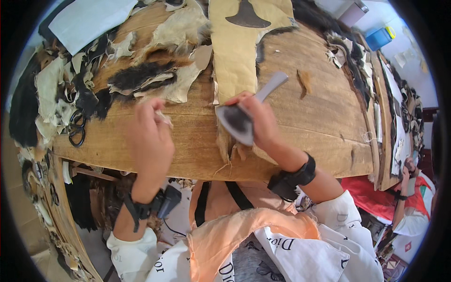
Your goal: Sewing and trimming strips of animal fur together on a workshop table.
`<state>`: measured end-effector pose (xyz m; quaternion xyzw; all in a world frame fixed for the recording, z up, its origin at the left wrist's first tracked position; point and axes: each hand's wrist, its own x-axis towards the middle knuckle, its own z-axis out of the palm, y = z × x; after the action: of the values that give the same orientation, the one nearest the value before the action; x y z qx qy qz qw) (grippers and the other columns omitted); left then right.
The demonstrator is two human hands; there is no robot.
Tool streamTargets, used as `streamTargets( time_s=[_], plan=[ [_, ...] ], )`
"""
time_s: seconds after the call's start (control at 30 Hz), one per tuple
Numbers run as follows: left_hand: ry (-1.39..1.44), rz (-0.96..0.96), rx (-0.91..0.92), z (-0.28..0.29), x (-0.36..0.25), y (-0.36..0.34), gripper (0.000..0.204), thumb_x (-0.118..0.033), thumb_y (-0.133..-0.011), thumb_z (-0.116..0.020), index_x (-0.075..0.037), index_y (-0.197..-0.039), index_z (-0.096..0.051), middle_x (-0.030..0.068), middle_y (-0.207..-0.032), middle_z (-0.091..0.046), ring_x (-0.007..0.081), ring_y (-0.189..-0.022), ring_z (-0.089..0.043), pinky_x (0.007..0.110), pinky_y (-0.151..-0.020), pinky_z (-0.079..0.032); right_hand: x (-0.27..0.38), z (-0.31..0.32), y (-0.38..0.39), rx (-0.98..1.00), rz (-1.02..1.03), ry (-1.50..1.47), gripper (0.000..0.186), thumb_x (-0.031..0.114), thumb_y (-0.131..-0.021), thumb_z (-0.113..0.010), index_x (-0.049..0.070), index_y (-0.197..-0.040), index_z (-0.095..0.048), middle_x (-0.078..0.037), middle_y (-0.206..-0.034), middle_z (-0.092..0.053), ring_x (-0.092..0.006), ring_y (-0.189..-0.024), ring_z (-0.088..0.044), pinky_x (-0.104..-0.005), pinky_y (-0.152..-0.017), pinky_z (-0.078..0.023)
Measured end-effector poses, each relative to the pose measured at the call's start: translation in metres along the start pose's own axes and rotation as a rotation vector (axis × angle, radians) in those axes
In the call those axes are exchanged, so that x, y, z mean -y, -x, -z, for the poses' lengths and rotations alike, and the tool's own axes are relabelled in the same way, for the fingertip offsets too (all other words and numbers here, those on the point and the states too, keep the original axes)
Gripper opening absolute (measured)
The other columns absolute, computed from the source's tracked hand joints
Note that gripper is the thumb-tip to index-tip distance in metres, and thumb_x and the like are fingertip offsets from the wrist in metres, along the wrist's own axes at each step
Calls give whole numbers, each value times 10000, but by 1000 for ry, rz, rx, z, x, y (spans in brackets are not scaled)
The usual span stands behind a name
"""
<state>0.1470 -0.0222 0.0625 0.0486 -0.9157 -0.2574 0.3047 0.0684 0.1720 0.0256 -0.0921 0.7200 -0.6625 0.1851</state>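
My right hand (263, 120) is wrapped around a half-moon leather knife (237, 123). Its dark, flared blade tilts toward my front and its pale grey shaft (275, 85) points up and right. Under it lies a long tan hide piece (235, 61), flat on the wooden table (310, 127), with shaggy brown fur (225, 141) showing at its near end. Blurred by motion, my left hand (152, 134) is closed, left of the hide, with a small pale scrap (164, 118) at its fingertips. A dark flared metal blade (248, 16) rests on the hide's far end.
Black and cream fur scraps (145, 77) spread over the table's left side. Black-handled scissors (77, 128) lie near its left edge. A brown fur tuft (304, 81) sits right of the hide. A blue container (379, 38) stands far right, and another person's hands (408, 171) work there.
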Motion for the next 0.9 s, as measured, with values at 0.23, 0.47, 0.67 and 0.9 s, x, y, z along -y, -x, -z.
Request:
streamTargets(
  time_s=[0.23, 0.47, 0.67, 0.9],
  plan=[
    [332, 722, 556, -18, -34, 35, 330, -283, -906, -533, 16, -786, -603, 89, -535, -544, 179, -464, -539, 314, -472, -402, 29, 45, -34, 362, -366, -712, 293, 216, -919, -410, -9, -1029, -562, -145, -971, -603, -222, -866, -602, -301, -759, -500],
    [311, 865, 541, -31, -62, 47, 345, -280, -861, -594, 38, -732, -621, 64, -539, -558, 110, -477, -493, 264, -471, -386, 23, 47, -59, 850, -7, 72, 252, 215, -918, -459, 38, -1005, -616, -44, -978, -614, -135, -937, -539, -285, -888, -398],
    [185, 861, 483, -36, -75, 55, 261, -224, -820, -616, 23, -738, -609, 117, -535, -534, 181, -470, -496, 306, -491, -394, 5, 42, -64, 1034, 78, 117, 297, 276, -924, -475, 27, -994, -621, -47, -967, -613, -139, -933, -531, -297, -874, -397],
    [92, 824, 402, -41, -81, 57, 210, -176, -791, -618, 15, -710, -589, 142, -559, -535, 257, -476, -506, 346, -494, -396, 9, 36, -64, 1132, 283, 342, 262, 251, -912, -496, 35, -980, -626, -133, -902, -636, -265, -855, -592, -344, -777, -454]
  ],
)
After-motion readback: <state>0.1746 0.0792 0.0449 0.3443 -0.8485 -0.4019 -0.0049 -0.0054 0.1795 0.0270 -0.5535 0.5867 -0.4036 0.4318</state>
